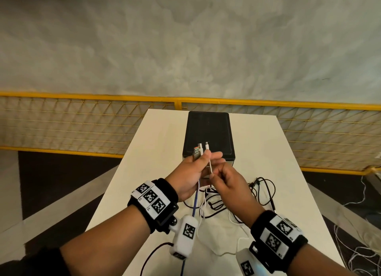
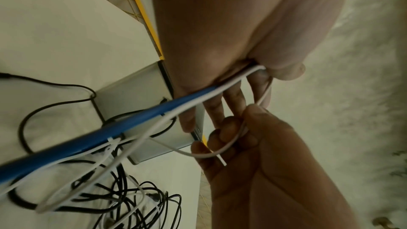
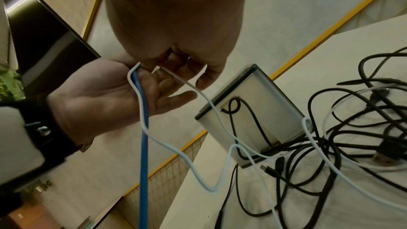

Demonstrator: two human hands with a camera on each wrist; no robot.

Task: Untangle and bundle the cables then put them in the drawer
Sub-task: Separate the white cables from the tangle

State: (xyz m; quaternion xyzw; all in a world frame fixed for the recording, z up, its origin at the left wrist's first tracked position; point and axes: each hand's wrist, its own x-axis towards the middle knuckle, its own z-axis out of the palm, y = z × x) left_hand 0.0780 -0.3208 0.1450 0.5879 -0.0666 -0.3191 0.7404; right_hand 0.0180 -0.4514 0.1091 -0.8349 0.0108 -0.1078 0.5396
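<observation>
My left hand (image 1: 206,158) holds up two plug ends side by side, a blue cable (image 1: 194,205) with a USB plug (image 1: 196,152) and a white cable (image 1: 210,166) with a small plug. My right hand (image 1: 214,175) pinches the white cable just below the left fingers. In the left wrist view the blue cable (image 2: 110,133) and the white cable (image 2: 187,109) run down from the palm; the right hand (image 2: 242,137) curls round a white loop. Behind both hands stands the drawer unit (image 1: 208,131), with a black top. A tangle of black and white cables (image 1: 237,203) lies on the table before it.
The white table (image 1: 160,143) is narrow, with its edges close on both sides. A yellow mesh railing (image 1: 82,123) runs behind it. More white cable lies on the floor (image 1: 354,244) at the right. The drawer unit's silver front (image 3: 253,111) has a black cable looped against it.
</observation>
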